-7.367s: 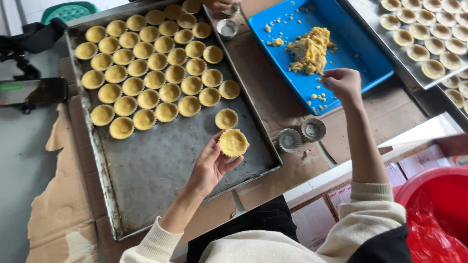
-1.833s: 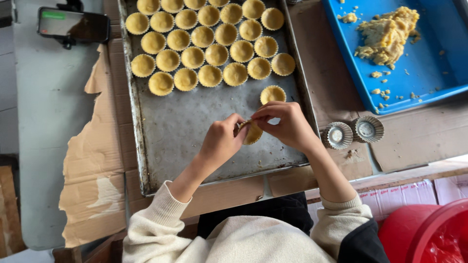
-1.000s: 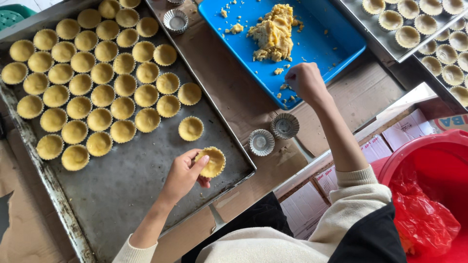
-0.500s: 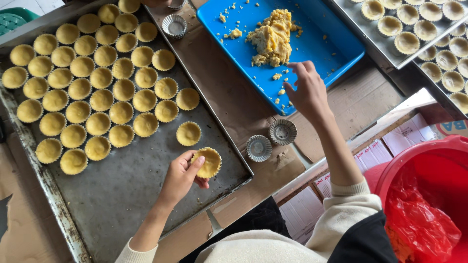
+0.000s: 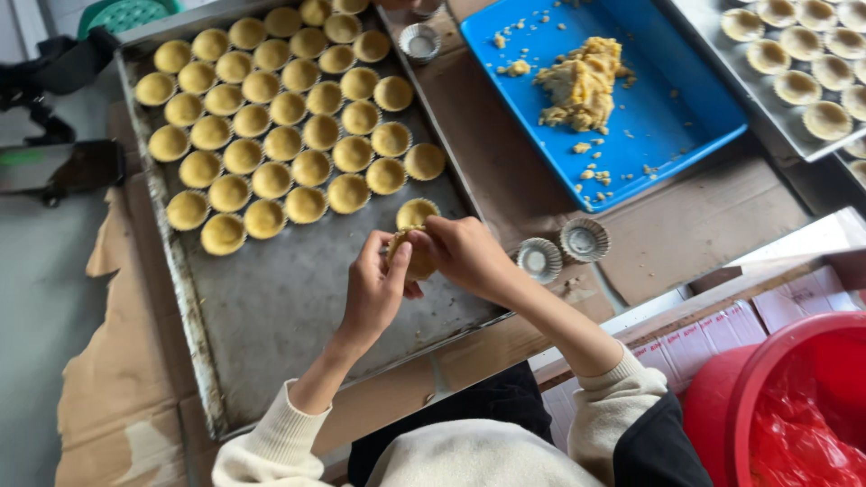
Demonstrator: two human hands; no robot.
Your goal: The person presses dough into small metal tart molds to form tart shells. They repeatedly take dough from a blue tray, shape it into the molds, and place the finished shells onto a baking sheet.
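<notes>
Since half a second ago, the right hand [image 5: 465,255] has been brought back from the blue tray [image 5: 686,135] and is now joined with the left hand [image 5: 374,290] over the near end of the baking tray [image 5: 271,307].

Nearest the body, a small tart shell [image 5: 417,260] is held between both hands, above the bare metal of the baking tray and just below a lone filled shell [image 5: 416,213]. The fingers of both hands are closed on its rim and sides; most of the shell is hidden by them, so the exact pinch cannot be told. The shell is judged to be light, with soft dough pressed into a thin fluted tin: the tin would be stiff enough to be taken by its outer wall, while the dough inside would be dented easily by a thumb, and the rim would crumble if squeezed.

Just to the right, two empty fluted tins [image 5: 561,250] are seen on the brown cardboard, beside the baking tray's edge. A red bucket [image 5: 794,406] stands at the lower right.

Farther off, rows of filled shells [image 5: 271,117] are laid in the baking tray's far half. On the blue tray, a lump of yellow dough [image 5: 582,83] with loose crumbs is seen. Beyond it, another metal tray of shells [image 5: 798,68] lies at the top right.
</notes>
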